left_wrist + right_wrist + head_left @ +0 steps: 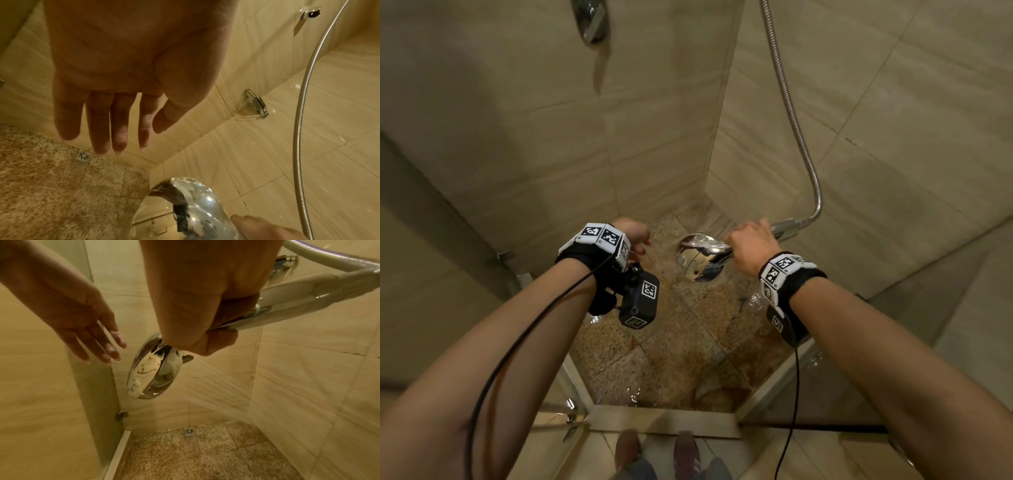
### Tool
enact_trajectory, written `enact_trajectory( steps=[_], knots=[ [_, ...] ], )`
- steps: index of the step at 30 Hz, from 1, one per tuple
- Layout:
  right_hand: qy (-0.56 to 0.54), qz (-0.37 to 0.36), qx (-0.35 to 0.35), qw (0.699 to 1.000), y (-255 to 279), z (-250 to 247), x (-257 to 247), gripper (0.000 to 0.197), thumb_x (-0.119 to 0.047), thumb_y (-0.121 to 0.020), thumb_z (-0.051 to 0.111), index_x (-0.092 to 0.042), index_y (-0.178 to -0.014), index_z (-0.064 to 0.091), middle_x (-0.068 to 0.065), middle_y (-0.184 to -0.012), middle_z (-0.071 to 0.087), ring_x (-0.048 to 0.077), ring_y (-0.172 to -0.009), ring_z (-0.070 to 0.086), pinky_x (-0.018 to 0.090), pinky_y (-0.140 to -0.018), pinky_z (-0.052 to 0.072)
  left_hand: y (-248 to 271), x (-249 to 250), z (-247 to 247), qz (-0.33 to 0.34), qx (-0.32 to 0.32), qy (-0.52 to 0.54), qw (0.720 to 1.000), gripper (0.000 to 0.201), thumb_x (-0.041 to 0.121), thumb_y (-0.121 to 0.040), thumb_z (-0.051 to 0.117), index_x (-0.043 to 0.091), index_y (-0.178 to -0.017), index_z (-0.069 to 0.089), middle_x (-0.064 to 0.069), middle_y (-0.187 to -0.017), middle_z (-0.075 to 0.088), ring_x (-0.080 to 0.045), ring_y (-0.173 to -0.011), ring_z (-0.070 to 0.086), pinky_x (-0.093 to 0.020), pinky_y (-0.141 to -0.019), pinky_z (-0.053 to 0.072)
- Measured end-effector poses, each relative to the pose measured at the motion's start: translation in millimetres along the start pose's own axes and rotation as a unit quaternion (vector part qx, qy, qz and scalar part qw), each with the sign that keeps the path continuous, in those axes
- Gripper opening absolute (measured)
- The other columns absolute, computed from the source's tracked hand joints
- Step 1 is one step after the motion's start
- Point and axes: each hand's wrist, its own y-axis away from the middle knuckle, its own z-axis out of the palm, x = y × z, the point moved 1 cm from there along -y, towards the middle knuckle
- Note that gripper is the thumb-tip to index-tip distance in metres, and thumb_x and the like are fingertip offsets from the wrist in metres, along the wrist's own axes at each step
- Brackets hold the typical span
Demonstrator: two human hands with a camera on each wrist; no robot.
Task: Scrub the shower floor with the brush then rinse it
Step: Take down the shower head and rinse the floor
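Observation:
My right hand grips the handle of a chrome shower head held above the speckled shower floor. Fine water jets spray from the head toward the right wall in the right wrist view. My left hand hangs empty beside the head, its fingers straight and relaxed. A flexible metal hose runs up from the handle. No brush is in view.
A square floor drain sits by the back wall. Beige tiled walls close in the stall on three sides. A wall fitting is mounted high up. A raised threshold lies before my shoes.

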Motion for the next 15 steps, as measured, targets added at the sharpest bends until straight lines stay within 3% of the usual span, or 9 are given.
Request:
enact_trajectory(
  steps=[3, 6, 10, 15],
  knots=[
    [-0.027, 0.024, 0.02, 0.999, -2.7, -1.1, 6.2, 0.008, -0.018, -0.086, 0.057, -0.027, -0.087, 0.058, -0.007, -0.084, 0.053, 0.019, -0.096, 0.049, 0.038, -0.091, 0.033, -0.3, 1.5, -4.4, -0.007, 0.001, 0.013, 1.0, 0.023, 0.009, -0.096, 0.044, 0.007, -0.076, 0.053, -0.007, -0.068, 0.046, -0.02, -0.054, 0.047, -0.013, -0.028, 0.037],
    [-0.066, 0.039, 0.043, 0.996, -7.5, -6.9, 6.1, 0.005, -0.021, -0.086, 0.054, -0.025, -0.086, 0.057, -0.004, -0.086, 0.056, 0.019, -0.095, 0.05, 0.039, -0.089, 0.032, 0.5, 10.6, -5.7, -0.007, -0.018, 0.051, 0.999, 0.024, 0.015, -0.096, 0.043, 0.012, -0.075, 0.053, -0.004, -0.068, 0.05, -0.016, -0.044, 0.054, -0.013, -0.034, 0.041],
    [-0.111, 0.069, 0.067, 0.989, -15.5, -22.3, 7.8, 0.006, -0.022, -0.089, 0.052, -0.027, -0.086, 0.052, -0.005, -0.083, 0.052, 0.018, -0.088, 0.046, 0.037, -0.089, 0.03, 6.5, 28.9, -7.9, 0.025, -0.02, 0.109, 0.994, 0.016, 0.022, -0.095, 0.047, 0.016, -0.082, 0.054, -0.002, -0.077, 0.057, -0.016, -0.062, 0.057, -0.026, -0.061, 0.043],
    [-0.15, 0.126, 0.086, 0.977, -27.7, -45.5, 19.7, 0.006, -0.021, -0.088, 0.048, -0.021, -0.086, 0.054, 0.0, -0.081, 0.054, 0.024, -0.089, 0.055, 0.04, -0.093, 0.035, 17.7, 51.9, -15.5, 0.081, -0.027, 0.15, 0.985, 0.009, 0.025, -0.096, 0.048, 0.02, -0.094, 0.056, 0.0, -0.083, 0.058, -0.016, -0.069, 0.057, -0.029, -0.069, 0.043]
  ],
)
